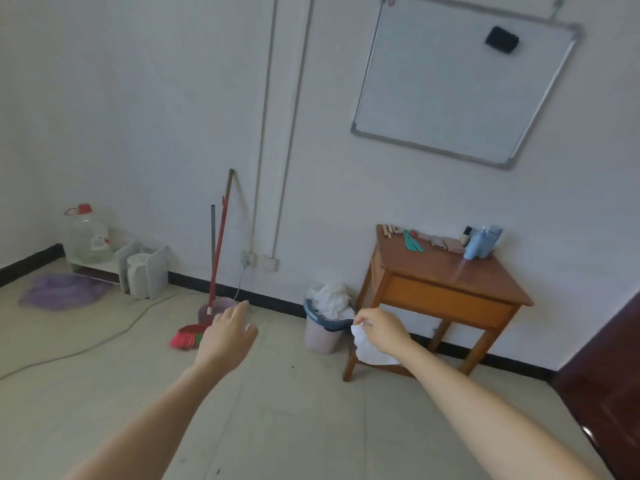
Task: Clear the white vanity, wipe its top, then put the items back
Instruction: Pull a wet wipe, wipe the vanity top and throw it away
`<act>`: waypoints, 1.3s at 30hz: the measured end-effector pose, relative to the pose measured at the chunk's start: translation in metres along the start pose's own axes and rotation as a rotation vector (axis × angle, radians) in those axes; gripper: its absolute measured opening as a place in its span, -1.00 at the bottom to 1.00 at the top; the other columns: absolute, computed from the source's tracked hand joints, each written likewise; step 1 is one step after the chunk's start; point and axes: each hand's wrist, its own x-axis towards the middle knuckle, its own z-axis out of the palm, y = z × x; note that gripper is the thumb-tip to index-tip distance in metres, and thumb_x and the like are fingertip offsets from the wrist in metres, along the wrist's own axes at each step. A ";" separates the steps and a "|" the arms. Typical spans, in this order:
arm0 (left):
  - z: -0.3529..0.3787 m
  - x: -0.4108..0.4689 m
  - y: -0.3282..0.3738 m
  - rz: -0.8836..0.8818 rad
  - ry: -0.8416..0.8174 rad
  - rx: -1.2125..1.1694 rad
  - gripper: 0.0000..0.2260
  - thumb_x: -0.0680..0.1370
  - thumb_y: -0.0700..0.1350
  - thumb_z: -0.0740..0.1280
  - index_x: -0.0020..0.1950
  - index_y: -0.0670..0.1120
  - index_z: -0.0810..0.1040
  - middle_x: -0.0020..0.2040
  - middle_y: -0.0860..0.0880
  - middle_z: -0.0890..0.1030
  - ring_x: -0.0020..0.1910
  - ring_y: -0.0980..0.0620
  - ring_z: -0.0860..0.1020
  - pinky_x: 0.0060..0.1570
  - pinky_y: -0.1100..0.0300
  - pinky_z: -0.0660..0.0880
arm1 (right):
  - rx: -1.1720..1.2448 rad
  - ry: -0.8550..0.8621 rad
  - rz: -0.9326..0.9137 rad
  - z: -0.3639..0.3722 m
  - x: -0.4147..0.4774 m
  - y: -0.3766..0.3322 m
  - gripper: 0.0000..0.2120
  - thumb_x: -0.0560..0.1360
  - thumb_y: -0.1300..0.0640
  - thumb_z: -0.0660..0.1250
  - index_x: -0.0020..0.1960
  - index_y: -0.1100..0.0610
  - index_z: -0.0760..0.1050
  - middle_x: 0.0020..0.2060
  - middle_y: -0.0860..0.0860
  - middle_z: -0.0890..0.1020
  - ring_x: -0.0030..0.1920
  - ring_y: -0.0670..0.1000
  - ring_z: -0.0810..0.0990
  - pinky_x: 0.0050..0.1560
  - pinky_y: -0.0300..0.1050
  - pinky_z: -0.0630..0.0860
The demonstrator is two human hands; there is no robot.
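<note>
Holds the left hand (227,332) out over the floor, fingers spread loose, gripping nothing, near the red broom (188,336). Pinches a crumpled white cloth (369,349) in the right hand (381,329), just in front of the full bin (320,337). Faces a brown wooden bench (450,271) against the wall below a whiteboard (450,88), with blue bottles (481,242) and a green tool (412,241) along its back edge
</note>
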 end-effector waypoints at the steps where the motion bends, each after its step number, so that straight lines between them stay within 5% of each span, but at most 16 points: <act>1: 0.007 0.015 0.005 0.009 -0.026 -0.002 -0.56 0.54 -0.11 0.14 0.43 -0.08 0.22 0.36 -0.12 0.37 0.30 -0.11 0.34 0.20 -0.03 0.40 | 0.038 0.023 0.047 -0.003 0.010 0.008 -0.72 0.54 0.28 0.05 0.10 0.19 0.50 0.02 0.09 0.49 -0.10 0.02 0.46 -0.20 -0.21 0.35; 4: 0.026 0.062 0.026 0.061 -0.081 0.035 -0.52 0.56 -0.09 0.13 0.47 -0.08 0.13 0.40 -0.11 0.32 0.32 -0.08 0.33 0.28 0.01 0.31 | 0.144 0.093 0.153 -0.006 0.045 0.038 -0.81 0.53 0.23 0.09 -0.05 0.20 0.48 -0.03 0.03 0.43 -0.13 -0.01 0.44 -0.16 -0.13 0.36; 9: 0.050 0.160 0.061 0.156 -0.089 0.105 -0.53 0.59 -0.04 0.11 0.48 -0.06 0.08 0.44 -0.07 0.26 0.39 -0.05 0.25 0.29 0.04 0.30 | 0.279 0.139 0.153 -0.023 0.130 0.079 -0.69 0.54 0.35 0.04 -0.06 0.15 0.55 0.15 0.11 0.53 0.21 0.09 0.44 0.05 -0.20 0.31; 16: 0.077 0.280 0.080 0.103 -0.069 0.046 -0.53 0.59 -0.07 0.14 0.47 -0.10 0.11 0.44 -0.11 0.26 0.40 -0.06 0.26 0.31 0.04 0.28 | 0.344 0.073 0.183 -0.039 0.256 0.111 -0.68 0.50 0.35 0.10 0.19 0.19 0.47 0.21 0.11 0.48 0.13 0.05 0.45 -0.03 -0.21 0.33; 25: 0.127 0.398 0.047 -0.020 -0.141 0.008 -0.54 0.59 -0.06 0.14 0.47 -0.09 0.13 0.43 -0.10 0.28 0.39 -0.07 0.26 0.31 0.02 0.30 | 0.334 0.012 0.163 -0.009 0.383 0.118 -0.64 0.49 0.35 0.13 0.27 0.17 0.39 0.22 0.07 0.47 0.19 0.03 0.44 0.01 -0.27 0.33; 34: 0.133 0.566 0.038 0.036 -0.203 0.029 -0.56 0.60 -0.04 0.09 0.47 -0.07 0.12 0.44 -0.08 0.27 0.35 -0.07 0.32 0.31 0.03 0.31 | 0.313 0.031 0.233 -0.011 0.520 0.112 -0.72 0.53 0.30 0.13 0.21 0.17 0.42 0.04 0.01 0.50 0.00 -0.07 0.42 -0.16 -0.29 0.33; 39: 0.157 0.633 0.041 0.068 -0.274 0.069 -0.57 0.61 -0.04 0.06 0.47 -0.06 0.12 0.45 -0.07 0.24 0.38 -0.04 0.29 0.31 0.07 0.26 | 0.348 0.085 0.319 0.004 0.580 0.121 -0.74 0.51 0.34 0.12 0.14 0.20 0.45 -0.03 0.01 0.51 -0.04 -0.05 0.46 -0.27 -0.47 0.29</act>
